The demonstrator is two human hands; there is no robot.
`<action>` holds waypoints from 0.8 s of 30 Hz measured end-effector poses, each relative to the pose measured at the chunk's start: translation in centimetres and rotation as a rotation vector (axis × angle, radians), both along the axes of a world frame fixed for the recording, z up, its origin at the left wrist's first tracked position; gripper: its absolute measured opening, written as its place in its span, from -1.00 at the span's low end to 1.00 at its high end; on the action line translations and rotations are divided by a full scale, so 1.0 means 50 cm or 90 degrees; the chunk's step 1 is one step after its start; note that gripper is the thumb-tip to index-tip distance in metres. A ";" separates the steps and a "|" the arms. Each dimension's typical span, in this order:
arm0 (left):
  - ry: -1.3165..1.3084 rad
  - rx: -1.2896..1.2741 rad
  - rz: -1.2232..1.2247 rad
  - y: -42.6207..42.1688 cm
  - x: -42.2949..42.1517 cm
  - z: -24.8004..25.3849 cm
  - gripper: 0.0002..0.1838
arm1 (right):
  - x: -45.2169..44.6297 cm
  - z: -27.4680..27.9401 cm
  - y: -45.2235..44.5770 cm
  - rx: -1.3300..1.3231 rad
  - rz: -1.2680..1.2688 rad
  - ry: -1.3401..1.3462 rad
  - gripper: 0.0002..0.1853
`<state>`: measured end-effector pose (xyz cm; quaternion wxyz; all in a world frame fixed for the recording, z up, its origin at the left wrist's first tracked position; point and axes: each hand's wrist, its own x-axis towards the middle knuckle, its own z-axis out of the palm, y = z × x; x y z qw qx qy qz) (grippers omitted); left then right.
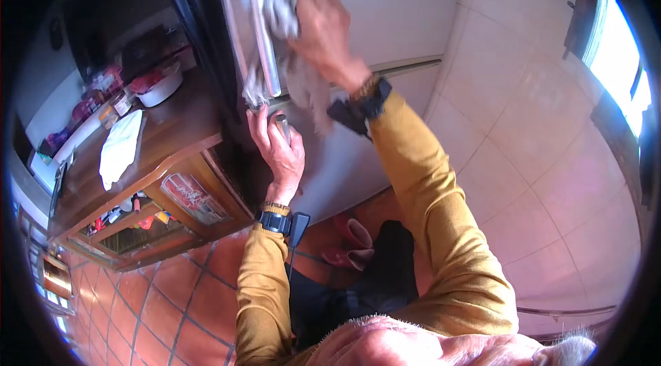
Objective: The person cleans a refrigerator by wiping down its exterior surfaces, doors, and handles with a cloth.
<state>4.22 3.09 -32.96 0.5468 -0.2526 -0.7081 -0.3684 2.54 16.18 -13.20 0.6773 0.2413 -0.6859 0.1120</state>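
Observation:
A white refrigerator (399,8) with an upper and a lower door stands before me. My right hand (323,32) is closed on a greyish-white cloth (310,90), bunched against the upper door beside its long silver handle (264,28). The cloth hangs down over the gap between the doors and is partly blurred. Lower and to the left, my left hand (281,152) has its fingers and thumb around the upper end of a second metal handle (282,126) on the lower door. A pale end of cloth shows just above the left fingertips.
At left stands a wooden cabinet (165,159) bearing a white cloth (122,149), a white bowl (162,90) and jars. A tiled wall (530,132) and a bright window (620,49) are at right. Pink boots (352,235) stand on the terracotta floor (165,304).

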 end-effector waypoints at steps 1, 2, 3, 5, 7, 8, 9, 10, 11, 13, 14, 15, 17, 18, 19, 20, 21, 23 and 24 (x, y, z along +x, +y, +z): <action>-0.005 0.000 0.000 -0.001 0.002 0.001 -0.62 | -0.011 0.050 0.003 -0.005 -0.012 0.004 -0.66; -0.010 0.000 0.001 -0.002 0.004 0.002 -0.62 | -0.019 0.096 0.003 -0.010 -0.023 0.006 -0.67; -0.011 -0.001 0.001 -0.002 0.006 0.002 -0.62 | -0.016 0.132 -0.004 -0.012 -0.023 0.005 -0.67; -0.012 -0.002 0.002 -0.003 0.007 0.003 -0.63 | -0.012 0.178 -0.021 -0.088 0.088 0.093 -0.77; -0.021 -0.001 0.001 -0.002 0.005 0.001 -0.63 | -0.017 0.133 -0.018 -0.100 0.070 0.040 -0.77; -0.027 -0.004 -0.003 -0.004 0.005 0.001 -0.63 | -0.024 0.088 -0.015 -0.094 0.014 0.004 -0.73; -0.031 -0.004 -0.003 -0.006 0.004 -0.001 -0.63 | -0.032 0.035 -0.011 -0.086 -0.042 -0.033 -0.65; -0.022 -0.008 0.000 -0.006 0.001 -0.001 -0.62 | -0.032 -0.045 -0.005 -0.060 -0.019 -0.031 -0.65; -0.010 -0.011 0.002 -0.004 0.001 0.000 -0.62 | -0.022 -0.098 0.001 -0.034 0.004 -0.027 -0.65; -0.009 0.002 0.003 0.000 0.006 0.005 -0.62 | -0.004 -0.092 0.007 -0.012 -0.010 -0.023 -0.64; -0.011 -0.002 0.007 -0.002 0.001 0.002 -0.62 | -0.001 -0.090 0.004 0.001 -0.023 -0.029 -0.63; -0.017 -0.004 0.008 -0.003 0.000 -0.002 -0.62 | -0.008 -0.061 0.007 -0.012 -0.050 -0.041 -0.64; -0.010 -0.007 0.009 -0.002 0.005 0.006 -0.62 | -0.033 0.052 0.016 -0.030 -0.066 -0.039 -0.64; -0.014 -0.007 0.012 -0.001 0.005 0.005 -0.62 | -0.032 0.109 0.010 -0.035 -0.053 -0.025 -0.65; -0.020 -0.007 0.014 -0.002 0.007 0.003 -0.63 | -0.013 0.157 -0.003 -0.048 -0.017 -0.009 -0.72; -0.024 0.002 0.000 -0.003 0.019 0.009 -0.63 | -0.002 0.186 -0.012 -0.061 0.019 0.008 -0.76; -0.024 0.002 0.001 -0.002 0.017 0.009 -0.63 | -0.009 0.182 -0.009 -0.061 0.020 0.008 -0.76; -0.023 0.005 0.008 -0.002 0.010 0.004 -0.64 | -0.017 0.156 -0.005 -0.044 -0.032 -0.100 -0.70; -0.022 0.007 0.008 -0.004 0.006 0.003 -0.64 | -0.020 0.081 -0.001 -0.042 -0.052 -0.087 -0.67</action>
